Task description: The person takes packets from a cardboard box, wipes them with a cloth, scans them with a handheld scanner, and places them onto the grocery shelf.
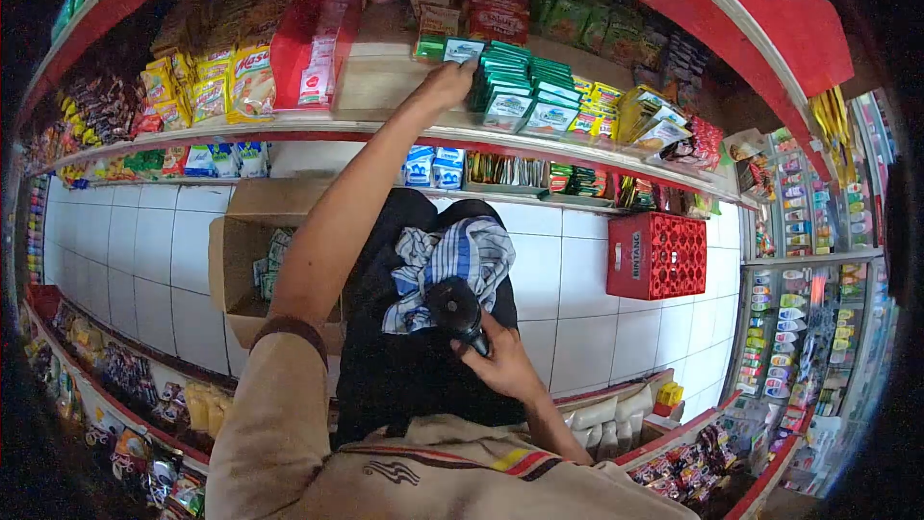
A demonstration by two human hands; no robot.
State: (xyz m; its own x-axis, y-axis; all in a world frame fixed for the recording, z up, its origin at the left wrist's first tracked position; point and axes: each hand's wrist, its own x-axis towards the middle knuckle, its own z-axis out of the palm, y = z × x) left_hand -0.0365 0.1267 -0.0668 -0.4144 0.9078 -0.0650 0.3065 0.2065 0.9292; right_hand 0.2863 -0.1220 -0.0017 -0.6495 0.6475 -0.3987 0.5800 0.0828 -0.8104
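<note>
My left hand (pixel 446 89) reaches up to the shelf, its fingers closed on a green-and-white sachet (pixel 464 50). Just right of it stand stacks of similar green sachets (pixel 506 87) in rows. My right hand (pixel 502 362) is low, over my lap, wrapped round the grip of a black handheld device with a rounded head (pixel 453 306); its exact kind is not clear. Behind that device, a blue-and-white striped cloth (pixel 472 250) lies crumpled on my legs.
An open cardboard box (pixel 252 195) with green sachets inside sits on the tiled floor at left. A red bottle crate (pixel 656 256) stands at right. The shelf edge (pixel 385 127) runs across in front, with yellow packs (pixel 252 82) and a red bin (pixel 289 48) at left.
</note>
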